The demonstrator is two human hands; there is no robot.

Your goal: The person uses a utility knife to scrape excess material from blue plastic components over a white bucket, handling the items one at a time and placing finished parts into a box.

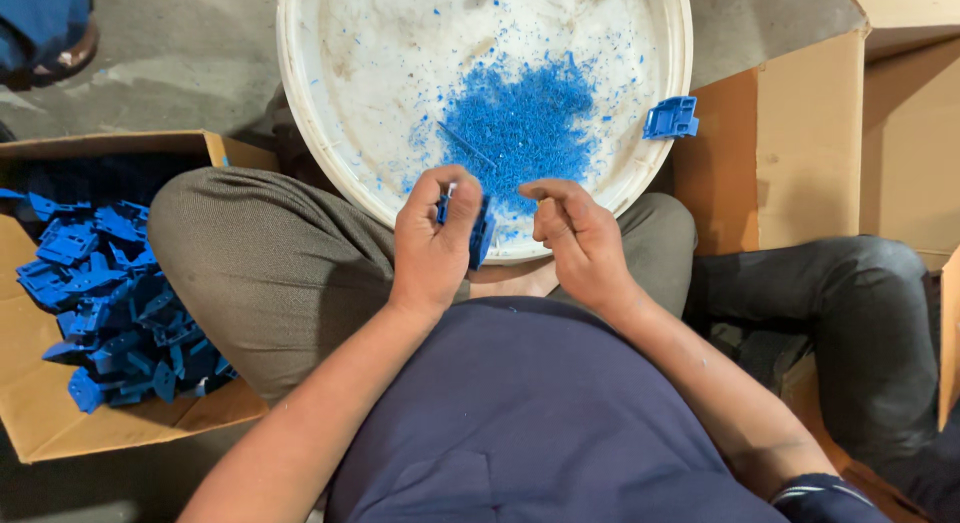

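The left hand [432, 245] pinches a small blue plastic part [480, 233] between thumb and curled fingers, holding it just over the near rim of a wide white tub [300, 103]. The right hand [578, 238] sits just beside it, fingers loosely curled with thumb and forefinger close together; whether they hold anything cannot be told. Inside the tub a heap of blue shavings [520, 128] lies near the middle, with bare, stained white floor to its left and far side. A second blue part [670, 118] rests on the tub's right rim. The tub sits wedged between the person's bent knees, so little room is left at its near edge. On the left, an open brown cardboard box [40, 423] holds a pile of blue parts [110, 303], its flap touching the left knee. On the right, plain brown cartons [790, 143] stand close against the tub's rim, and another person's dark-trousered leg [850, 303] lies near them. Grey concrete floor [190, 53] shows at far left.
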